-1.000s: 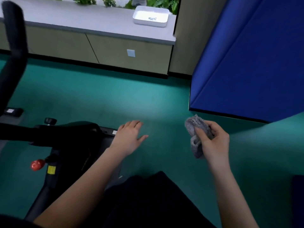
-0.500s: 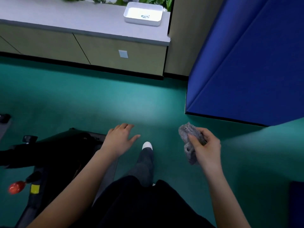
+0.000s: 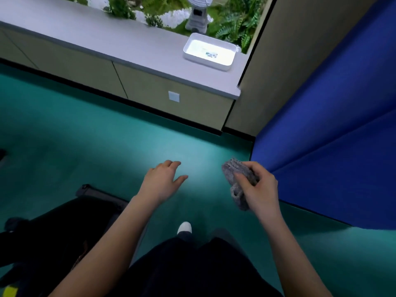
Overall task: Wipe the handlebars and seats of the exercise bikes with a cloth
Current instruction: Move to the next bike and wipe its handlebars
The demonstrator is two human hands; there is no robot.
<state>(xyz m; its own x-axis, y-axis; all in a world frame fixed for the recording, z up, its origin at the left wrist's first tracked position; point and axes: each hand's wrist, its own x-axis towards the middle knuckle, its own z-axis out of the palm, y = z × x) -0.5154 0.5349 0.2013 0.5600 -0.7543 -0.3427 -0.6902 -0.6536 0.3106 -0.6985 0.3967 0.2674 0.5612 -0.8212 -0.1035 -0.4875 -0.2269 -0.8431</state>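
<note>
A crumpled grey cloth (image 3: 235, 181) is bunched in my right hand (image 3: 258, 189), held in the air over the green floor right of centre. My left hand (image 3: 164, 180) hovers palm down with fingers spread, holding nothing, a little left of the cloth. Part of a black exercise bike (image 3: 53, 232) fills the lower left corner, below and left of my left arm. Its handlebars and seat are out of view.
A tall blue padded mat (image 3: 334, 125) stands close on the right. A low beige cabinet (image 3: 150, 86) with a grey top runs along the back, carrying a white tray (image 3: 211, 51). Green floor (image 3: 85, 146) lies ahead. My white shoe tip (image 3: 184, 227) shows below.
The view has swung right and away from the bike, which has slid into the lower left corner. Both hands keep the same pose; the cloth stays in my right hand.
</note>
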